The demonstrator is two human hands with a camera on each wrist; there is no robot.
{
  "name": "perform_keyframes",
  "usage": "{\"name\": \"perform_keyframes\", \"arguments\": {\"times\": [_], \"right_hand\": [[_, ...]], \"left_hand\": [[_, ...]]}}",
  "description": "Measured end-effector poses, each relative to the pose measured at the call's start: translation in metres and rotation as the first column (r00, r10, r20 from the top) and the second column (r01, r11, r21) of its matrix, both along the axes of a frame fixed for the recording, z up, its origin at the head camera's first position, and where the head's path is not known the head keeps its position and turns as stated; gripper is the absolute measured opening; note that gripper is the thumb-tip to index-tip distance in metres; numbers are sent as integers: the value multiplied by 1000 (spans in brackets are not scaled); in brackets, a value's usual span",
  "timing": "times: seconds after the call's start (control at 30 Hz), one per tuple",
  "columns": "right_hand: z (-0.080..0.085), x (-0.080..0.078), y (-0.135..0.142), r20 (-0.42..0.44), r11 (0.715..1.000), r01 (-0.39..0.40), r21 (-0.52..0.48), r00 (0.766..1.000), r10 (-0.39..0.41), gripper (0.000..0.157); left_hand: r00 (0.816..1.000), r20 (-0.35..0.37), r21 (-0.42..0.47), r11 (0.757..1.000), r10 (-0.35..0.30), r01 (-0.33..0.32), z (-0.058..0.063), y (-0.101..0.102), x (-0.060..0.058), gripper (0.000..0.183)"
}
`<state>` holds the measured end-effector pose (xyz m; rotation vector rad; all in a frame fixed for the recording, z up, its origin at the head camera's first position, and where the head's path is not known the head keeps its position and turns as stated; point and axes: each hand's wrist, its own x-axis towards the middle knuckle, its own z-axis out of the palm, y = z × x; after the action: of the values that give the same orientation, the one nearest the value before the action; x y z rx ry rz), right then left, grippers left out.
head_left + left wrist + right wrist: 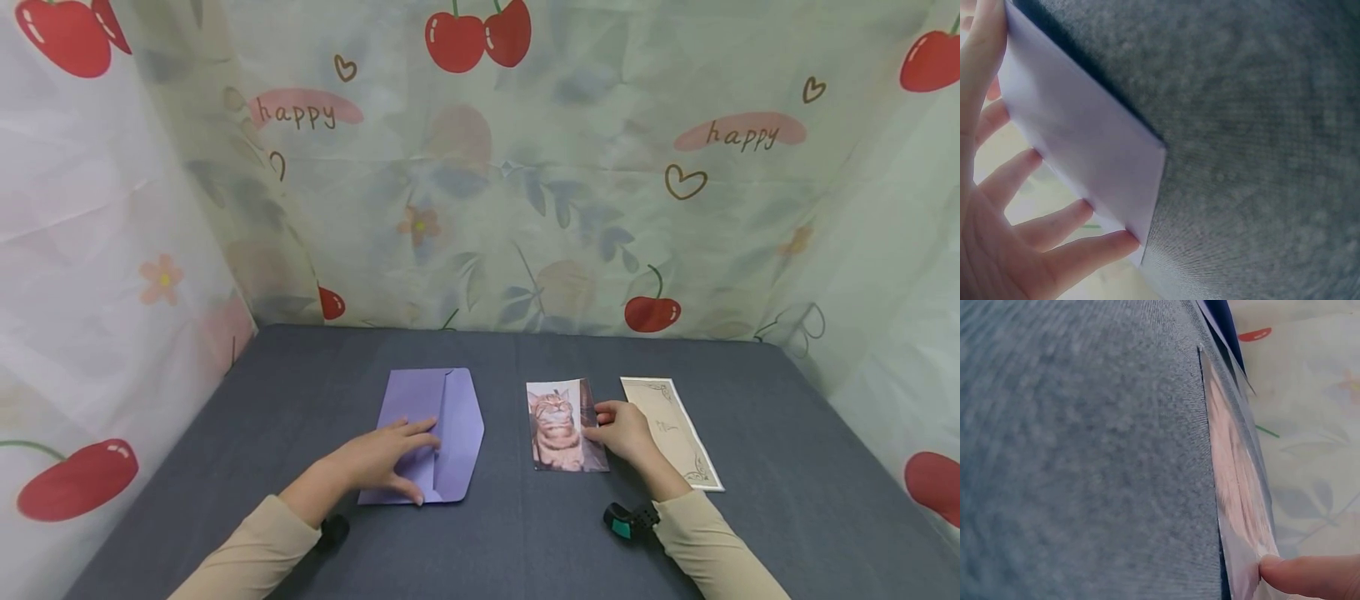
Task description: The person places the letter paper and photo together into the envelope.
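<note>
A purple envelope [405, 392] lies on the table with its pointed flap [462, 442] folded out to the right. My left hand [386, 458] rests across it, fingers spread; in the left wrist view the fingertips [1079, 209] touch the envelope [1091, 119]. To the right lies a photo of an orange cat [555, 429]. My right hand [626, 433] pinches the photo's right edge, and the right wrist view has the thumb [1297, 573] on the glossy photo [1235, 469]. Its other fingers are hidden there.
A cream card [667, 417] with an ornate border lies right of the photo, partly behind the right hand and wrist. The dark grey tabletop [495, 542] is enclosed by a printed curtain [510, 208] at the back and sides.
</note>
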<state>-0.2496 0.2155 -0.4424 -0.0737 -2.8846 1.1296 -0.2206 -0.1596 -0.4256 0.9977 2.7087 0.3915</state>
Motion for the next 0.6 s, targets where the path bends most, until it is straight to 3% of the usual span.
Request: {"name": "perform_keyframes", "arguments": {"times": [0.6], "right_hand": [[8,3,4,-28,992,-30,-119,999,27,33]], "left_hand": [[1000,9,9,1000,-7,7,3,1,1,70]]}}
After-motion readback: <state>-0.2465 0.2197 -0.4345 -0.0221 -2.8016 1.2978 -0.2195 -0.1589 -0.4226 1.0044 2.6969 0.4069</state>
